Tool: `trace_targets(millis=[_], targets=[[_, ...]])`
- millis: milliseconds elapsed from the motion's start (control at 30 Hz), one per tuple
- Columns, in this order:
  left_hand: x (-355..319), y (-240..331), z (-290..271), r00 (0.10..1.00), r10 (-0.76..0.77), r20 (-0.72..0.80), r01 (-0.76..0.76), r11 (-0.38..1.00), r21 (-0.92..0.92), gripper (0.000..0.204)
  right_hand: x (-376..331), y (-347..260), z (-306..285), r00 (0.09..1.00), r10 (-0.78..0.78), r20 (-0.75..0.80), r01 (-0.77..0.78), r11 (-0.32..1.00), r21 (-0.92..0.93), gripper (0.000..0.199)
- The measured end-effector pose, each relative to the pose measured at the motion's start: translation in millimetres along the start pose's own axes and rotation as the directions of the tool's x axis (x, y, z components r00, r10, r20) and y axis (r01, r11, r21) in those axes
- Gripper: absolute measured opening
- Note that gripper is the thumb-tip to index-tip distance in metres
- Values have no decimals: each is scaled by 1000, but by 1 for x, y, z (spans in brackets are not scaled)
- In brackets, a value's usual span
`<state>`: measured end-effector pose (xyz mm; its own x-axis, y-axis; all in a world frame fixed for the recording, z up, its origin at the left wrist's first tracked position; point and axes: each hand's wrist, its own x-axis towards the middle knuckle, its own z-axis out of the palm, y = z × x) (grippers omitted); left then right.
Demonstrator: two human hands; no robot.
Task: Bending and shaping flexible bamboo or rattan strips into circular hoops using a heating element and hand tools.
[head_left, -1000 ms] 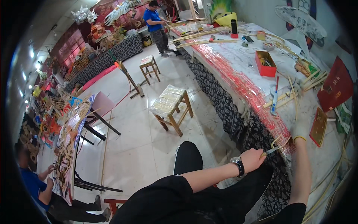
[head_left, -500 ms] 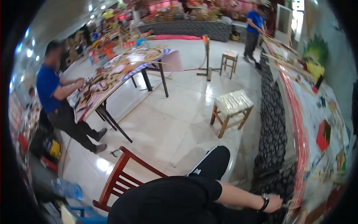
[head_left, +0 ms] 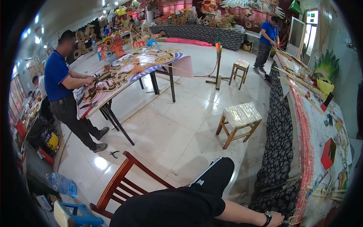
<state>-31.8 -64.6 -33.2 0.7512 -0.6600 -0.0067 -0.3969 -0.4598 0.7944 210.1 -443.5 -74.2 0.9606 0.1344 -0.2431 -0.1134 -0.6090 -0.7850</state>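
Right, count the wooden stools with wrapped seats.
2. The nearer stool stands left of the black patterned cloth; the farther stool stands further back, right of the upright wooden stand. Others may be hidden.

2 stools (head_left: 242,114) between work table (head_left: 172,83), left, and long bench (head_left: 318,132), right; box (head_left: 326,156) on bench.

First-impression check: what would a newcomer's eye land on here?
Probably the nearer blue-shirted co-worker, standing at left, then the shiny plastic-wrapped wooden stool, right of centre. The reddish-brown slatted wooden chair, below left of centre, stands out too. The wearer's left hand, with a black-strapped wristwatch, is at the lower edge, just left of the shiny red-and-white sheeting.
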Motion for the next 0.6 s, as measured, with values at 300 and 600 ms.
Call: trace_targets(millis=[300, 600], targets=[[5, -12, -10, 992, 113, -63, -115, 993, -32, 27, -121, 47, -81, 873, 218, 437, -357, 895, 266, 48], [-6, 13, 11, 995, 94, -38, -96, 993, -68, 27, -174, 134, -25, 860, 129, -494, -504, 371, -780, 48]])
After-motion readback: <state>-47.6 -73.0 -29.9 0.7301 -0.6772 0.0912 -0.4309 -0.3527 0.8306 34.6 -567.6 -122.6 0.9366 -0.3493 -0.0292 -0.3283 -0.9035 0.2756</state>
